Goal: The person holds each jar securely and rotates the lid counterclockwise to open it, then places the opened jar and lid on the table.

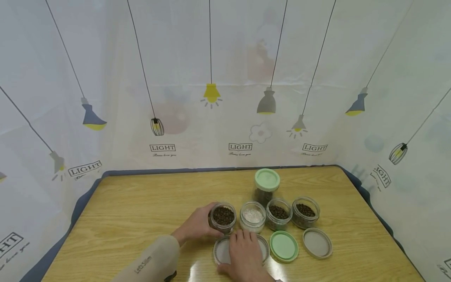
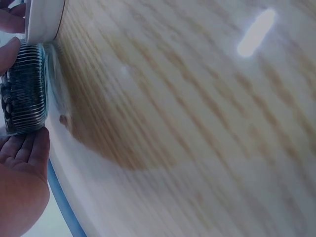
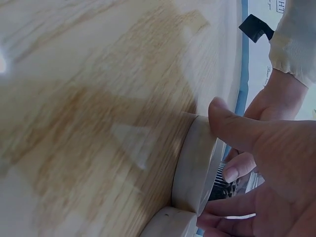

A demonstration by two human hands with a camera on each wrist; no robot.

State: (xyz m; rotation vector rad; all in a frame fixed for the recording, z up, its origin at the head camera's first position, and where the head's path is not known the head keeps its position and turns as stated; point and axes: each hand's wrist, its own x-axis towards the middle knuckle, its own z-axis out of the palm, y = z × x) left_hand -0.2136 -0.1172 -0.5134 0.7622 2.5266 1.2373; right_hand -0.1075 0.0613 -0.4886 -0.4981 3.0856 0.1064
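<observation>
Four open jars stand in a row on the wooden table (image 1: pixel 119 219), a green-lidded jar (image 1: pixel 266 186) behind them. The left hand (image 1: pixel 198 225) wraps its fingers around the jar of dark beans (image 1: pixel 222 217), which stands just beyond the right hand (image 1: pixel 244 254). That hand lies on a grey lid (image 1: pixel 222 251), thumb curled at its rim. Judging by this, lifting the lid level and keeping the jar steady would seat it cleanly.
</observation>
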